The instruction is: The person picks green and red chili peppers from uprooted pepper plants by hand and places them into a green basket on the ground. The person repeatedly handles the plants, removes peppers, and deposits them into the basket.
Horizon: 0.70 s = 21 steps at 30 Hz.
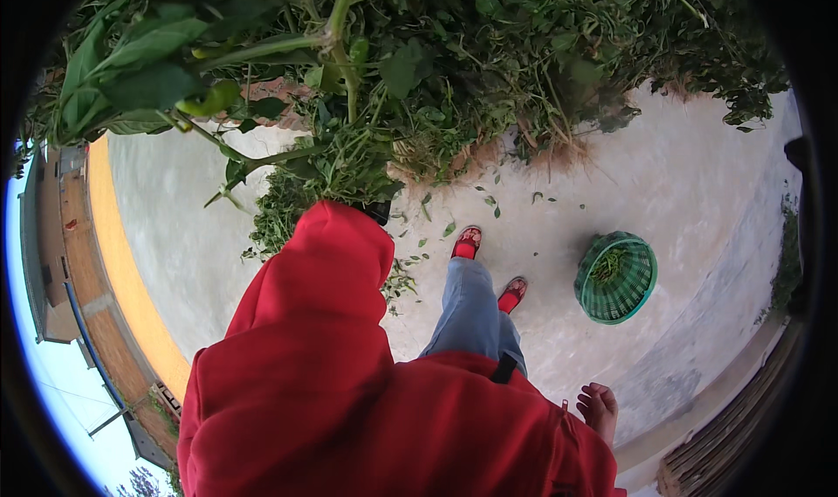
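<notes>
The fingers of the right hand (599,406) are bent in loosely, about half open, and I see nothing in them. This hand hangs low beside the red jacket (375,427), touching no plant. The left hand is hidden at the end of the red left sleeve (314,270), so I cannot tell how its fingers are or what they have hold of. That sleeve reaches up to a leafy green plant (344,47), which stands out big and close at the upper left. The plant has a thick stem, wide leaves and a fat green pepper (209,100). Behind it, a big heap of cut plants (559,52) runs along the top, with dry roots poking out at its lower edge. Loose leaves (449,229) lie on the pale floor (716,191) near the person's red shoes (467,242). Off to the right, well apart from the heap, a green basket (642,274) sits tipped, with some thin green bits (608,267) inside. Long sticks (733,431) lie at the lower right.
</notes>
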Each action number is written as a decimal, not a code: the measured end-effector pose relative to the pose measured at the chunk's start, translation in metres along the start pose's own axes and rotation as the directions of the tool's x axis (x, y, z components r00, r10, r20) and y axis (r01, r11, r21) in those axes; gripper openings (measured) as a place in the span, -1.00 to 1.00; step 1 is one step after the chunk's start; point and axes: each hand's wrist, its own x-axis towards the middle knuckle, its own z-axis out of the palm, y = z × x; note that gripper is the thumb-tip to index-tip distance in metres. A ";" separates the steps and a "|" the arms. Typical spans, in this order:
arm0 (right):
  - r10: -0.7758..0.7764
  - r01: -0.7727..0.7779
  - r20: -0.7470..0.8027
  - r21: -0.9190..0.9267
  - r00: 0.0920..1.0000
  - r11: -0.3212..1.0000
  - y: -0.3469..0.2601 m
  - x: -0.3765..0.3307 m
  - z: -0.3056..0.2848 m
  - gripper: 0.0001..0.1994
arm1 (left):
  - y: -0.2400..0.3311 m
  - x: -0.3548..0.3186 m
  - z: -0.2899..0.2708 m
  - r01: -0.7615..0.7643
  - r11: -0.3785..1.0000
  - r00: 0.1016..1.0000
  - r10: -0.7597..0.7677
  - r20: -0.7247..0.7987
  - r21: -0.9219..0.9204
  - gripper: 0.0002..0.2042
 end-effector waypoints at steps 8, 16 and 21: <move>-0.109 0.119 0.119 -0.076 0.987 0.990 -0.025 0.005 -0.008 -0.87 | -0.034 -0.063 -0.031 0.003 0.995 0.993 -0.015 -0.119 -0.101 -0.77; -0.119 0.137 0.145 -0.123 0.982 0.983 -0.018 0.005 -0.035 -0.86 | -0.002 -0.085 -0.008 -0.095 0.996 0.995 0.094 -0.042 -0.005 -0.81; -0.085 0.091 0.071 -0.090 0.994 0.992 -0.001 0.003 -0.045 -0.87 | 0.060 -0.062 0.042 -0.264 0.964 0.960 0.260 0.104 0.025 -0.83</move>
